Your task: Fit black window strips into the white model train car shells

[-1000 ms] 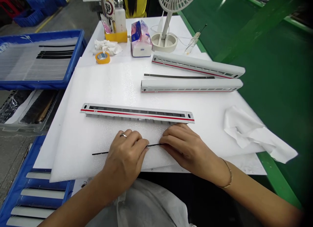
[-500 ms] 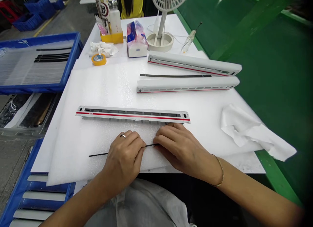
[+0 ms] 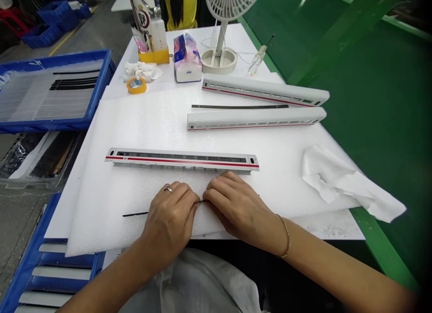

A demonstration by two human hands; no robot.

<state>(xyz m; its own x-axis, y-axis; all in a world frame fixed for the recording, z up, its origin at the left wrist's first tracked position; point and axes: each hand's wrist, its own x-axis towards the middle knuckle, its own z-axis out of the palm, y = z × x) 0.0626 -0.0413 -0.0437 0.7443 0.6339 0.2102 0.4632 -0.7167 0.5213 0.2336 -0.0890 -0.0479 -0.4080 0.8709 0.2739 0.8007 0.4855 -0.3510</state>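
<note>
A thin black strip [image 3: 135, 213] runs through both my hands, low over the white foam sheet. My left hand [image 3: 172, 214] has its fingers pinched on the strip, whose far left end sticks out past it. My right hand [image 3: 238, 207] pinches the same strip close beside the left, so only a short bit shows between them. Just beyond lies a model train car shell [image 3: 182, 159], white with a red stripe and dark windows. Farther back rest two more white shells, one [image 3: 256, 118] nearer and one [image 3: 266, 90] behind, with another black strip [image 3: 239, 107] between them.
A crumpled white cloth [image 3: 337, 178] lies at the right. Along the back stand a fan [image 3: 221, 56], a tissue pack [image 3: 188, 63], bottles [image 3: 157, 32] and an orange tape roll [image 3: 136, 85]. A blue tray [image 3: 107, 74] with black strips sits left. Someone in yellow is beyond.
My right hand has slid left along the black strip, closer to my left hand. My left hand stays nearly in place. The view has shifted slightly.
</note>
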